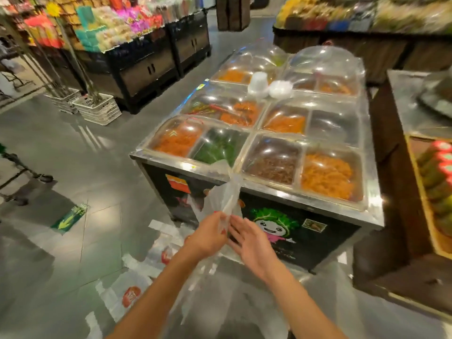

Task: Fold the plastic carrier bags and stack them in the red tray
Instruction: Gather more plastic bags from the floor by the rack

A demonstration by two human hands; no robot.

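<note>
The shelves of packaged goods (102, 28) at the top left are blurred beyond reading. The clear carrier bag (220, 201) hides the left hand's (208, 237) fingertips.

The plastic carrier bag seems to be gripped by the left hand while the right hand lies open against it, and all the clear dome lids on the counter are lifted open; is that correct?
Not quite: the head view shows the clear dome lids closed over their food pans. The rest holds: the left hand has its grip on the plastic carrier bag, and the right hand lies open against it.

Clear carrier bag (226, 199), red-logoed floor bags (132, 296)
</note>
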